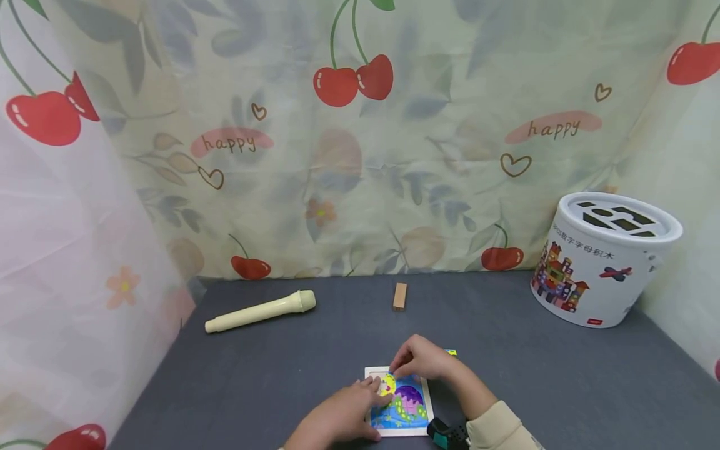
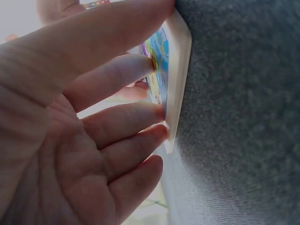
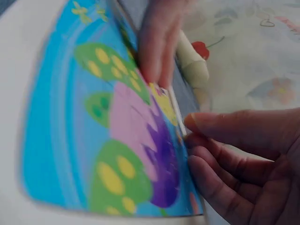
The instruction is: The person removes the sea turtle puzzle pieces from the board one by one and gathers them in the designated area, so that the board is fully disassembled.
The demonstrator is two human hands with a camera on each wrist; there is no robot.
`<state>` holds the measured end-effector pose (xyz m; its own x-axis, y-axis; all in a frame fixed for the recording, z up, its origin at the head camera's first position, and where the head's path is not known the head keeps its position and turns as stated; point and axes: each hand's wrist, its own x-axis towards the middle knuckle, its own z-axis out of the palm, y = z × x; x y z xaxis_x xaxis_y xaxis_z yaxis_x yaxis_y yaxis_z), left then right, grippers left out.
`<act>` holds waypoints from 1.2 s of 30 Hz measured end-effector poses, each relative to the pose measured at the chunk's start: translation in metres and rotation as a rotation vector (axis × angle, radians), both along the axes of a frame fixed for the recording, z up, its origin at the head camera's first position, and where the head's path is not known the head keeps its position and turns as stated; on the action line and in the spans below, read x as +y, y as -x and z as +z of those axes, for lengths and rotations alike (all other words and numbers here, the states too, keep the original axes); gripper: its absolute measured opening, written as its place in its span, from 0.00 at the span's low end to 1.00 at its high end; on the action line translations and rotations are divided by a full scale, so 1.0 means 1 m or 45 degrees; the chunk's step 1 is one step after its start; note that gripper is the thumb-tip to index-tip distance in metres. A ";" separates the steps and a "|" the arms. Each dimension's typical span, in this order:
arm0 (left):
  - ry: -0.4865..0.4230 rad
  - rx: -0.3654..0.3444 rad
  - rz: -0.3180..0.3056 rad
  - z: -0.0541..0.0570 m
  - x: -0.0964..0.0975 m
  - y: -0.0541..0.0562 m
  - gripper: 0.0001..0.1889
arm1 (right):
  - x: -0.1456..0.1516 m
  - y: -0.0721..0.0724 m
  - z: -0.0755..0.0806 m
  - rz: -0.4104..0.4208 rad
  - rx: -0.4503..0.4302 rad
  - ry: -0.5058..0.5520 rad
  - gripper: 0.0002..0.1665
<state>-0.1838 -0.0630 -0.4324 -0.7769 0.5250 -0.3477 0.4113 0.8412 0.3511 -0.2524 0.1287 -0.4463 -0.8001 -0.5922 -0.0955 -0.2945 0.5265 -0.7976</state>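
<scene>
A framed jigsaw puzzle (image 1: 400, 431) with a bright turtle-like picture lies near the table's front edge. My left hand (image 1: 345, 412) rests over its left side. The left thumb is at the lower frame edge, and the nearly straight fingers (image 2: 126, 117) touch the picture and rim. At the puzzle's upper edge is my right hand (image 1: 424, 359), its thumb and curled fingers (image 3: 220, 173) brought close together. Whether a piece is between those fingertips is hidden. A small yellow and blue piece (image 1: 451, 352) shows just behind the right hand.
A cream toy microphone (image 1: 261, 311) lies at the back left of the dark table (image 1: 315, 344). At the back middle is a small wooden block (image 1: 400, 297). A white bucket (image 1: 604, 262) with a slotted lid stands at right. Printed curtains (image 1: 349, 187) border the table.
</scene>
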 end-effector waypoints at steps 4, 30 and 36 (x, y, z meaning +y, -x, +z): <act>-0.003 -0.001 -0.009 -0.002 -0.001 0.001 0.28 | -0.005 -0.003 -0.003 -0.021 0.010 -0.001 0.05; -0.041 -0.026 -0.041 -0.007 -0.006 0.002 0.29 | -0.014 -0.007 0.001 0.014 0.094 -0.126 0.06; -0.070 0.042 -0.077 -0.006 -0.008 -0.003 0.29 | -0.017 -0.007 0.001 -0.014 0.060 -0.106 0.04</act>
<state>-0.1812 -0.0709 -0.4380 -0.7537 0.5888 -0.2922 0.4727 0.7944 0.3814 -0.2452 0.1114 -0.4457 -0.8111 -0.5752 -0.1062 -0.3244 0.5934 -0.7366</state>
